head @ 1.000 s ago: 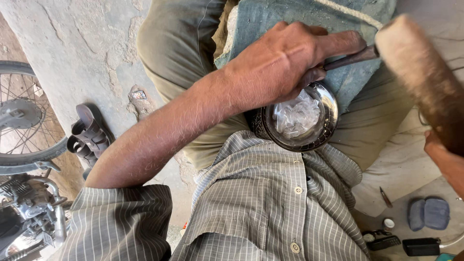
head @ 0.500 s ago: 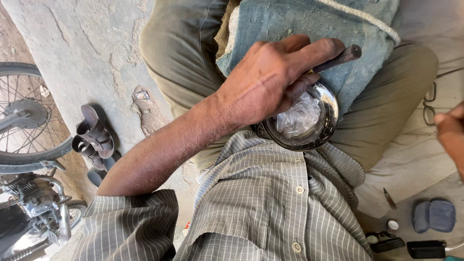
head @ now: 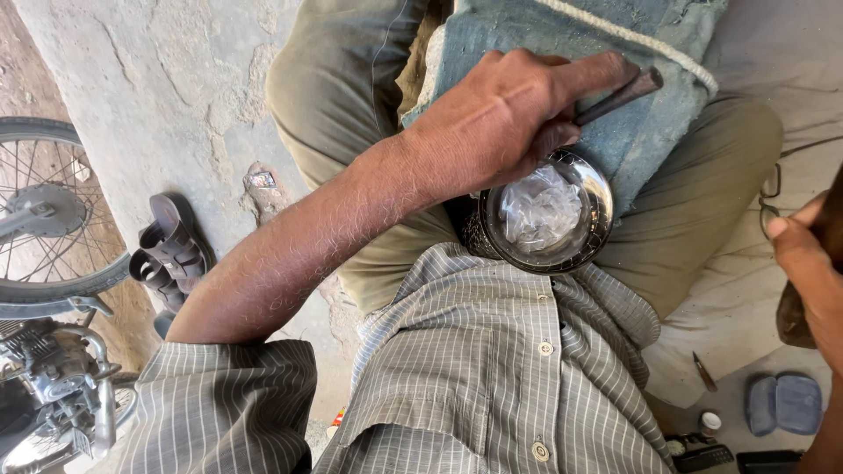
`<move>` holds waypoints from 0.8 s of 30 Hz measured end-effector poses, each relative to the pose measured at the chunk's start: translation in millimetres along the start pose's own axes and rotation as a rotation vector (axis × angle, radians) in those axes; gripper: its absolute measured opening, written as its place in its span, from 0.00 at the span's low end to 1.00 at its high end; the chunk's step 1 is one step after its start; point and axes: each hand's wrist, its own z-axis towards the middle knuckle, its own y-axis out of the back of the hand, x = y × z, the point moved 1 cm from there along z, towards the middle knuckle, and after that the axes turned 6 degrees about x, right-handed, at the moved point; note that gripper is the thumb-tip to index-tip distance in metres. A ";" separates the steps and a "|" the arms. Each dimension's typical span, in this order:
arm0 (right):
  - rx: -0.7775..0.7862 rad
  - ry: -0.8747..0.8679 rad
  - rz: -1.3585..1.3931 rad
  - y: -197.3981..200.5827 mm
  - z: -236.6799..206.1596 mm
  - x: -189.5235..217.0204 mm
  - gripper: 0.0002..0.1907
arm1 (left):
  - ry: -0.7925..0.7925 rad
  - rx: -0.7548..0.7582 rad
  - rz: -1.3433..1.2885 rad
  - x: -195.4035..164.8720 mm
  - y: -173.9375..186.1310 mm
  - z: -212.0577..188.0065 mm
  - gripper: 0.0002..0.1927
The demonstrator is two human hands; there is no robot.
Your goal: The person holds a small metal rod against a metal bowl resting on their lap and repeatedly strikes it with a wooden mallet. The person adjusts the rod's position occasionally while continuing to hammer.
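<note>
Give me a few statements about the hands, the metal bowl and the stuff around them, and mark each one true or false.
1. The left hand holds a thin dark metal rod against the blue cloth pad. True.
2. The round shiny metal bowl holds water. False: crumpled clear plastic.
3. Dark sandals lie on the concrete floor. True.
4. The right hand rests on the bowl. False: it is apart, at the frame's edge.

The left hand (head: 509, 114) reaches forward from a bare, extended forearm, fingers curled tight in a closed grip, index finger laid straight. The right hand (head: 812, 272) sits at the frame's edge, seemingly clenched, mostly cut off.
</note>
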 end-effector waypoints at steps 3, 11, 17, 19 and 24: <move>-0.019 -0.043 -0.013 -6.4 15.4 -6.3 0.27 | -0.036 -0.002 0.070 -7.9 1.6 4.5 0.30; -0.080 -0.177 -0.049 -26.5 60.7 -32.5 0.27 | 0.096 -0.010 0.011 -11.9 1.6 -9.5 0.26; -0.094 -0.212 -0.035 -20.7 57.8 -12.6 0.28 | 0.076 -0.030 0.042 -13.7 -2.4 -17.8 0.26; -0.100 -0.225 -0.028 -17.3 54.9 -4.7 0.28 | 0.068 -0.058 0.041 -14.7 -2.9 -19.4 0.26; -0.085 -0.240 -0.003 -18.2 43.0 5.2 0.28 | 0.068 -0.050 0.015 -12.7 -0.5 -25.6 0.26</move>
